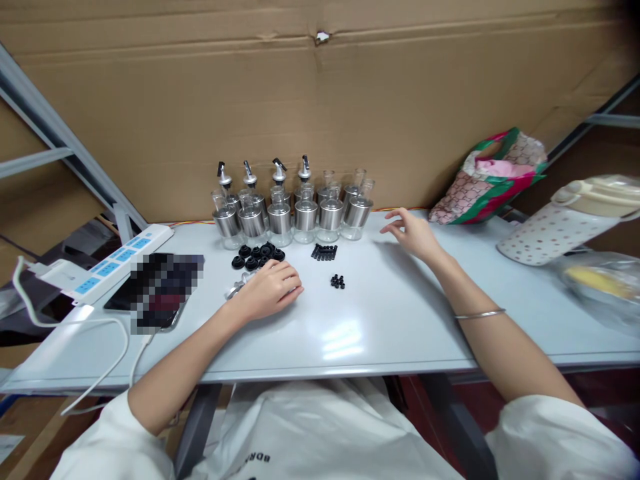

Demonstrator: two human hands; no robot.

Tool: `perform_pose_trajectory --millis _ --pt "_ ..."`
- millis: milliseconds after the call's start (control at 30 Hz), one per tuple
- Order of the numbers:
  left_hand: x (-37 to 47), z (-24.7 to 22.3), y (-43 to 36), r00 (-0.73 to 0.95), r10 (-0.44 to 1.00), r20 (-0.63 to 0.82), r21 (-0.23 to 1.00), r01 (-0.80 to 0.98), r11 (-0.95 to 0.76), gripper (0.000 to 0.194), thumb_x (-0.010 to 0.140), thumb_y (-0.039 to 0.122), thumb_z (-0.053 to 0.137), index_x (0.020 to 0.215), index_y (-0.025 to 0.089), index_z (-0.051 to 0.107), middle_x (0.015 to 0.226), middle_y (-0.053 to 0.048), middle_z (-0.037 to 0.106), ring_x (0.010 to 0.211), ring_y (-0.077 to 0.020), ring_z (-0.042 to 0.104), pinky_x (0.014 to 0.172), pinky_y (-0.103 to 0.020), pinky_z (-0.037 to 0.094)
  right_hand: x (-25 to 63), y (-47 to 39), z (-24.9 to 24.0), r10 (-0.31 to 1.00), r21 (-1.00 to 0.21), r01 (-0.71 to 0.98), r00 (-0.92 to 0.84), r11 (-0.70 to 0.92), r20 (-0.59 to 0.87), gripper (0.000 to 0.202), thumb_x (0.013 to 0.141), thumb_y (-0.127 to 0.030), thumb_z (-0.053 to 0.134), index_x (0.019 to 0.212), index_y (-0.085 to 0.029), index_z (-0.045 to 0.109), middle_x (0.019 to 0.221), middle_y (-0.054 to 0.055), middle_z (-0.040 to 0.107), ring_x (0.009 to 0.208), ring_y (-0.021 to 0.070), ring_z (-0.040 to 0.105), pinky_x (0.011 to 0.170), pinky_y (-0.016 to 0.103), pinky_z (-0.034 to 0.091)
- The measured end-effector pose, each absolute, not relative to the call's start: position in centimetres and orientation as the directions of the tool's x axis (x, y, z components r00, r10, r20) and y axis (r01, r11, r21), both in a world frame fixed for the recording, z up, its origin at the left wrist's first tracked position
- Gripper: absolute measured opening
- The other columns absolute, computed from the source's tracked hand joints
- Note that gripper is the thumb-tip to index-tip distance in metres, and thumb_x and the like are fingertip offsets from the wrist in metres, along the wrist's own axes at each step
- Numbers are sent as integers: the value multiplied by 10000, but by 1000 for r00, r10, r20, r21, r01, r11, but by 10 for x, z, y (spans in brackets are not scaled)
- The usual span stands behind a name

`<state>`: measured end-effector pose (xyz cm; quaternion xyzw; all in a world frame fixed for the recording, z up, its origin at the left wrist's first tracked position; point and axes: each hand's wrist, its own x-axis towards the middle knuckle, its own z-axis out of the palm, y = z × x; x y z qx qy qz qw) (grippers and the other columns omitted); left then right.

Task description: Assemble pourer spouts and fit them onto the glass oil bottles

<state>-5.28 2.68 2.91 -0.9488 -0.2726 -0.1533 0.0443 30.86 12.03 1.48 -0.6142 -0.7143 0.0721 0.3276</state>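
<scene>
Right hand (414, 235) hung spread near steel-sleeved bottles (331, 215) by the table's (390, 313) back edge; left hand (271, 291) overlapped silver parts (234, 291), grip unclear.

Black stoppers (239, 262), black slim pieces (325, 253); silver-banded clear bottles (305, 216); white jug (545, 230), brownish dots; white-and-blue power strip (117, 262).

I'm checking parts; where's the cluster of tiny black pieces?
In the head view, the tiny black pieces lie right of the left hand, nearer than the black strips.
</scene>
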Motion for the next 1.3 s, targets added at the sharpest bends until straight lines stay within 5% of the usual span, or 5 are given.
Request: perform_pose_trajectory --millis 300,800,1100,1300 --pt "-52 30 26 805 514 296 1 538 -843 286 967 258 354 867 162 605 894 -53 649 881 -170 543 827 -321 346 294 122 0 928 -618 695 -322 367 188 271 666 -72 406 892 -206 472 970 70 742 934 193 666 792 311 475" --pt "-54 29 27 792 505 342 1 537 -843 283 964 252 362 861 159 608 892 -52 648 956 -185 551 874 -338 349 326 128 11 924 -486 862 61 142 379 187 609 -89 560 691 -218 453 757 51 704 719 208 654 708 312 466" --pt "-54 30 26 784 516 345 9 547 -837 287 965 257 353 866 158 603 890 -48 648 924 -178 546 869 -340 351 321 124 13 927 -645 762 200 58 318 116 726 -292 599 750 -206 525 589 11 667 529 170 630 577 275 455" --pt "-52 31 24 789 522 322 4 551 -835 282 959 242 361 838 161 603 861 -40 643 859 -161 551 863 -337 354 312 119 23 852 -633 764 244 126 464 268 720 -462 614 671 -216 523 509 10 615 465 167 568 557 293 439"
